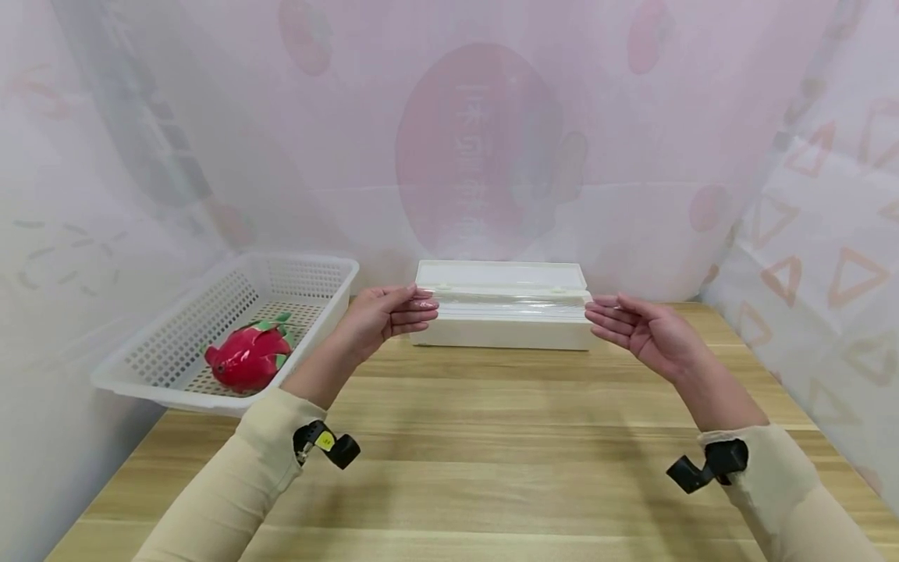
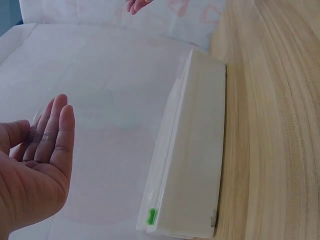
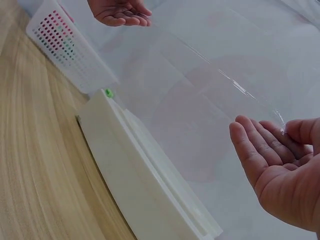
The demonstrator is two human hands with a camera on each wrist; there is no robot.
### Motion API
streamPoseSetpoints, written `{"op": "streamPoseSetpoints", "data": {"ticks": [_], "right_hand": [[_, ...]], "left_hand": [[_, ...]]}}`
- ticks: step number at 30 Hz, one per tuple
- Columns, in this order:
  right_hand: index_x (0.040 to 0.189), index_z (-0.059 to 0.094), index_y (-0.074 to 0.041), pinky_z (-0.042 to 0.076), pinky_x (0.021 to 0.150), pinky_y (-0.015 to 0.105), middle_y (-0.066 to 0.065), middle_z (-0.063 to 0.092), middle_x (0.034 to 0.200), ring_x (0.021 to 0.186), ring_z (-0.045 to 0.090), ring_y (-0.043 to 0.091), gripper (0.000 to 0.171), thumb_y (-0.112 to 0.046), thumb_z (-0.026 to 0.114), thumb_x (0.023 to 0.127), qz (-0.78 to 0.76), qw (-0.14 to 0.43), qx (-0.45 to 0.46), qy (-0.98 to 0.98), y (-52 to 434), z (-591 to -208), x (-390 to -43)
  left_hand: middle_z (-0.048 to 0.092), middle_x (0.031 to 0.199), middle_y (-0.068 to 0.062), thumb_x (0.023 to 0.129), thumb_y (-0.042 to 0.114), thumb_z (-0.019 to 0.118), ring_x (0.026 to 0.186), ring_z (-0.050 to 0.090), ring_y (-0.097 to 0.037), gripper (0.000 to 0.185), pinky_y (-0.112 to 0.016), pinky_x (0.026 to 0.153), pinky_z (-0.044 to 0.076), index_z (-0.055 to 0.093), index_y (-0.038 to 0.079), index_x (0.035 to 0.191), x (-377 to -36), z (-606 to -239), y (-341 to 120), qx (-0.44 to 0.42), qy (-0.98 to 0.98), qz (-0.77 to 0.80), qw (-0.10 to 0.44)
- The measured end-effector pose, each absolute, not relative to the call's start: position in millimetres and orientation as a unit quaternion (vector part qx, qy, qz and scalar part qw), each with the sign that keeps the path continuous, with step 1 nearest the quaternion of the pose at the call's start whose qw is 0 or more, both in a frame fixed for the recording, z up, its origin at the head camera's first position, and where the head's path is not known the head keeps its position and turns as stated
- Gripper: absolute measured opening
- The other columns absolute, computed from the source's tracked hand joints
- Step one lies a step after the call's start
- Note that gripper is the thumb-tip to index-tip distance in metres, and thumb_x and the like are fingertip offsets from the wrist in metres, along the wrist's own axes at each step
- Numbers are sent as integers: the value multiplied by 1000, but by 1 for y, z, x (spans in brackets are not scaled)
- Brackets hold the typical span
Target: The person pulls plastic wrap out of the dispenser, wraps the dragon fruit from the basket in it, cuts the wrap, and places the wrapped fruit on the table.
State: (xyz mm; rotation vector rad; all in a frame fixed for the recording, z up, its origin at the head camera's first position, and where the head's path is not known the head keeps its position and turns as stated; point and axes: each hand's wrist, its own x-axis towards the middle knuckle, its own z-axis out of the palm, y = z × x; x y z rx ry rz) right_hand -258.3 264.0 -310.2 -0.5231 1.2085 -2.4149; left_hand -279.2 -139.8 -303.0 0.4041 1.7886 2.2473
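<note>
A clear sheet of plastic wrap (image 3: 240, 87) stretches between the two hands above a long white plastic-wrap dispenser box (image 1: 502, 336). My left hand (image 1: 382, 316) pinches one end of the film's edge between thumb and fingers. At the other end my right hand (image 1: 646, 332) pinches the edge the same way, its palm turned up in the right wrist view. The dispenser's lid (image 1: 500, 273) is raised at the back. A small green part (image 2: 152, 216) shows on one end of the box. The film is so clear that its lower extent cannot be made out.
A white perforated plastic basket (image 1: 133, 378) stands at the left with a red dragon fruit (image 1: 249, 359) in it. The wooden table (image 1: 492, 468) lies under the hands and box. Pale printed curtains (image 1: 485, 156) hang behind and at the sides.
</note>
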Motion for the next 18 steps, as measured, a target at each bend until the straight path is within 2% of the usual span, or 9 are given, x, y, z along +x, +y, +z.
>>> {"op": "streamPoseSetpoints", "data": {"ticks": [3,9,14,18], "right_hand": [[115,65,10,48,96,38,23,65,117,112,62,31,40,-8,30,107,-858,195,-206,429,264,-308,-256],[117,64,11,47,97,39,24,63,118,113,61,31,41,-7,28,107,-852,190,-233,429,264,-301,-250],[117,63,12,47,97,40,25,63,119,114,60,32,41,-6,28,107,-853,184,-241,426,263,-295,-242],[117,63,13,47,96,40,26,62,120,114,60,33,40,-5,28,107,-854,181,-245,422,262,-291,-236]], "left_hand": [[73,91,-9,104,14,47,88,71,-19,35,-34,80,56,59,-15,118,-275,-300,-140,148,610,770,119],[73,91,-9,104,15,47,88,71,-18,32,-33,79,56,63,-12,113,-265,-294,-143,167,612,765,114],[73,91,-8,104,15,47,88,71,-18,28,-33,79,56,72,4,99,-258,-290,-144,169,617,760,113],[74,91,-8,104,15,47,89,71,-19,27,-34,80,56,71,3,101,-251,-286,-144,173,622,756,108]]}}
